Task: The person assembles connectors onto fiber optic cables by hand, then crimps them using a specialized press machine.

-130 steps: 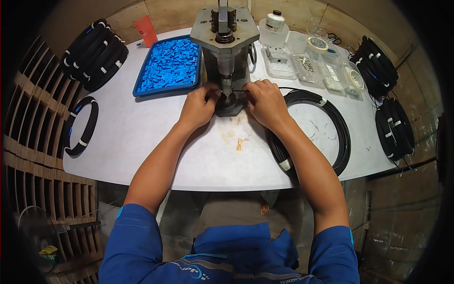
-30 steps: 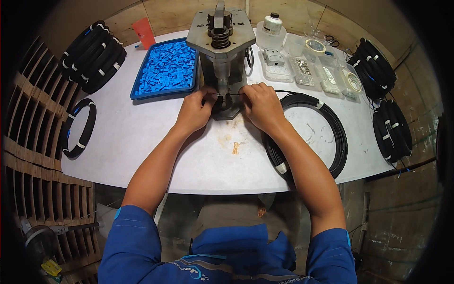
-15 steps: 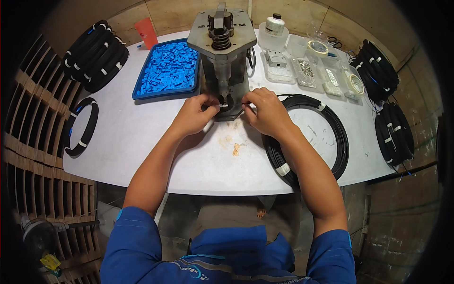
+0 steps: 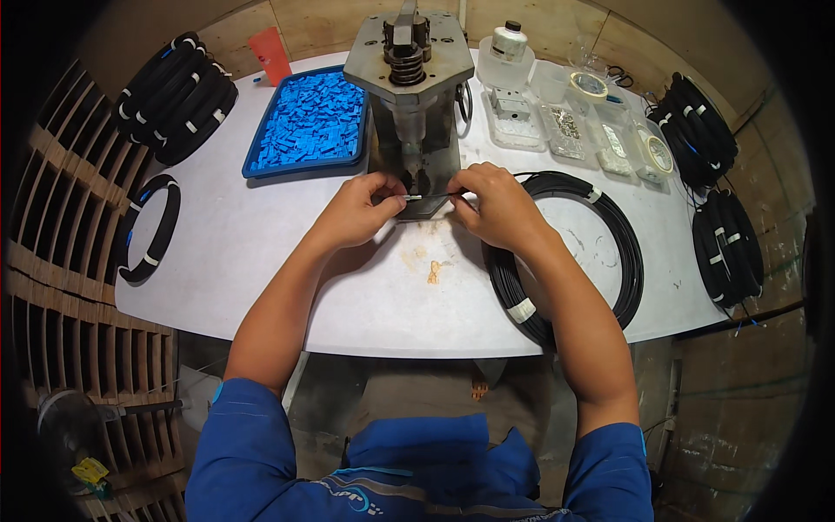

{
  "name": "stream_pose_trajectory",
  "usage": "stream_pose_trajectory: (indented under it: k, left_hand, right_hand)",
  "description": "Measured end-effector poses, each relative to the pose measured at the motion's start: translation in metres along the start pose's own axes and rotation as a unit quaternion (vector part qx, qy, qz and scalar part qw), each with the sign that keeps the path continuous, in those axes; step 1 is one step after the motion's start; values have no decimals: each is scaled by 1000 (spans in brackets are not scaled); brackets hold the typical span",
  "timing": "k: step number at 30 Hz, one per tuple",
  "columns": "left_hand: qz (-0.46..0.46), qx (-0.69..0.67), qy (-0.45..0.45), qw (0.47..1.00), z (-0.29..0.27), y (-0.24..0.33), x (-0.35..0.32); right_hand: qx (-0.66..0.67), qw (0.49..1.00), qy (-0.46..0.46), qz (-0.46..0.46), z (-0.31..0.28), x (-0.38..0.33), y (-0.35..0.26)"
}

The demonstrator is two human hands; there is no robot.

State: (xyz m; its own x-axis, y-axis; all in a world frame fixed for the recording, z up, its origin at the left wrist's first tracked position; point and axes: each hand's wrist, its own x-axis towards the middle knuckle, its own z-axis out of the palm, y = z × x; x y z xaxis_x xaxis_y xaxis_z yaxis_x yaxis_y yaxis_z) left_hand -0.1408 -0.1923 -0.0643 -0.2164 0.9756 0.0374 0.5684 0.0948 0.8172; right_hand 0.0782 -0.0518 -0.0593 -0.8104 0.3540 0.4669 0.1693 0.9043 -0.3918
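Observation:
At the foot of a metal bench press (image 4: 380,91), both my hands meet over the front of its base plate. My left hand (image 4: 355,211) pinches a small silvery sleeve (image 4: 413,197) between thumb and fingers. A thin black cable (image 4: 439,195) runs from that sleeve across to my right hand (image 4: 497,207), whose closed fingertips grip it. How far the cable sits inside the sleeve is too small to tell. Beside and under my right forearm lies a coil of black cable (image 4: 632,261), bound with white tape.
Left of the press stands a dark blue tray (image 4: 252,165) full of small blue pieces, with a red cup (image 4: 270,57) behind. Clear tubs (image 4: 515,137) of small parts, a bottle (image 4: 510,41) and tape rolls (image 4: 588,84) stand back right. More black coils (image 4: 178,100) flank both sides.
The silvery sleeve and both hands have shifted very slightly toward me, away from the press's tool. The hold on sleeve and cable is unchanged.

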Motion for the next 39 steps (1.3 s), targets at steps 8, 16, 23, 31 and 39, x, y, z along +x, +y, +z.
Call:
stream_pose_trajectory:
  k: [8,16,23,31,39]
  left_hand:
    - [5,-7,5,1000,1,-5,1]
    - [24,-26,8,999,0,-6,1]
    - [30,-23,18,999,0,-9,2]
    - [74,17,60,995,1,5,-6]
    - [325,154,137,923,-12,14,-10]
  right_hand:
    - [5,1000,-1,4,0,0,-1]
    - [-6,1000,21,5,4,0,0]
    - [-4,1000,17,-3,3,1,-1]
    - [-1,999,36,-37,3,1,4]
    - [11,997,47,-53,2,1,6]
